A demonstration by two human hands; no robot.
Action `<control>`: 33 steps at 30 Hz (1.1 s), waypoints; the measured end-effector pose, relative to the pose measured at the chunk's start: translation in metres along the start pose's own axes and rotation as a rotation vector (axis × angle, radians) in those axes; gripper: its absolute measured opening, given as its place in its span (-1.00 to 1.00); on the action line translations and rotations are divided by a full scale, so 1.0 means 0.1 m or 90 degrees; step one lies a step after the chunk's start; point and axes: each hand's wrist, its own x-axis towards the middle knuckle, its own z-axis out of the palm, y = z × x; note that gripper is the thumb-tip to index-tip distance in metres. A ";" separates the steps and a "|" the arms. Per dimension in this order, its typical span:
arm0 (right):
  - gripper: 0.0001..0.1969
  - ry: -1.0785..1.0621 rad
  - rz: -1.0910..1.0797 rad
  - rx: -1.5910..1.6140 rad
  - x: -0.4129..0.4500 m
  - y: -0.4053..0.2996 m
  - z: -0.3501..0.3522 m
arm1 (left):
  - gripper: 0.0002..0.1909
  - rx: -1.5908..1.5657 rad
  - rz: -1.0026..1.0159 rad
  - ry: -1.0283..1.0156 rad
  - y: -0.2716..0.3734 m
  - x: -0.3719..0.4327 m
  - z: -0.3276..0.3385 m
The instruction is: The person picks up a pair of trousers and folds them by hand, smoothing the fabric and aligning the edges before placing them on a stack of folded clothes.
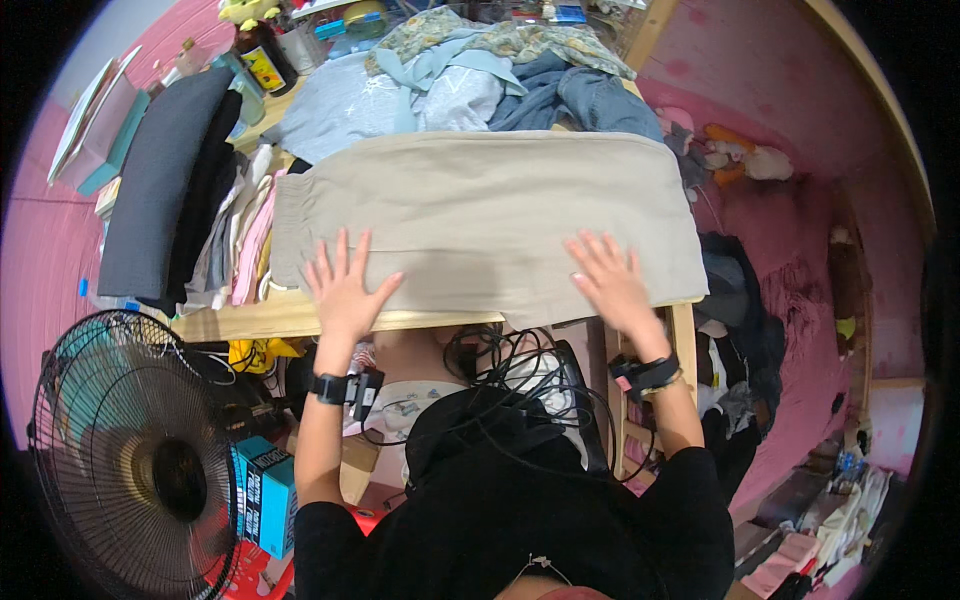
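Note:
Beige trousers (480, 202), folded lengthwise, lie across the wooden table (247, 319), their elastic waistband at the left and the lower edge hanging slightly over the front. My left hand (347, 289) rests palm down near the waistband with fingers spread. Flat on the right part of the cloth is my right hand (609, 281), its fingers also spread. Neither hand grips anything. Behind the trousers lie a light blue garment (337, 101), blue denim (607, 97) and a floral cloth (517, 45), all crumpled.
Folded dark grey clothing (161, 187) and a row of folded garments (251, 225) stand at the left. Bottles (262, 60) are behind them. A fan (135, 457) stands at the lower left by a blue box (270, 495). Black cables (517, 375) hang below the table edge.

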 end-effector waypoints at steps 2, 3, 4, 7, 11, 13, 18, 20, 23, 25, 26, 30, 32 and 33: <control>-0.48 0.025 0.114 -0.023 -0.16 0.42 0.02 | -0.20 -0.014 -0.007 -0.022 -0.05 0.00 -0.04; -0.48 0.044 0.164 -0.032 -0.23 0.63 0.06 | -0.19 -0.017 -0.030 -0.042 -0.06 -0.01 -0.07; -0.48 0.045 0.175 -0.034 -0.32 0.84 0.07 | -0.18 -0.021 -0.031 -0.046 -0.04 0.01 -0.06; -0.48 0.112 0.278 -0.023 -0.44 1.11 0.05 | -0.20 0.017 -0.043 -0.051 0.05 0.02 -0.05; -0.47 0.153 0.275 -0.001 -0.33 0.67 0.00 | -0.25 -0.015 -0.054 -0.067 0.55 -0.02 -0.19; -0.50 0.181 0.081 0.040 -0.17 0.10 -0.06 | -0.31 -0.060 0.110 -0.060 0.81 -0.03 -0.13; -0.52 0.118 -0.131 0.056 -0.03 -0.58 0.03 | -0.36 -0.100 0.260 -0.001 1.18 0.00 0.14; -0.51 0.104 -0.131 0.052 -0.03 -0.53 0.03 | -0.35 -0.081 0.270 -0.003 1.15 -0.02 0.13; -0.48 0.050 -0.029 0.009 -0.09 -0.12 0.06 | -0.32 -0.048 0.237 -0.053 1.03 -0.09 -0.03; -0.49 0.056 0.071 -0.025 -0.19 0.23 0.06 | -0.31 -0.059 0.202 -0.057 0.96 -0.12 -0.06; -0.49 0.060 0.128 -0.028 -0.25 0.48 0.12 | -0.31 -0.061 0.204 -0.057 0.96 -0.13 -0.04; -0.49 0.264 0.255 0.051 -0.63 1.59 0.33 | -0.31 -0.072 0.220 0.000 1.02 -0.13 0.00; -0.52 0.168 0.432 0.286 -0.73 1.79 0.25 | -0.31 -0.068 0.214 0.004 0.99 -0.14 -0.01; -0.53 0.065 0.602 0.523 -0.76 1.85 0.21 | -0.30 -0.067 0.211 -0.010 0.98 -0.15 -0.03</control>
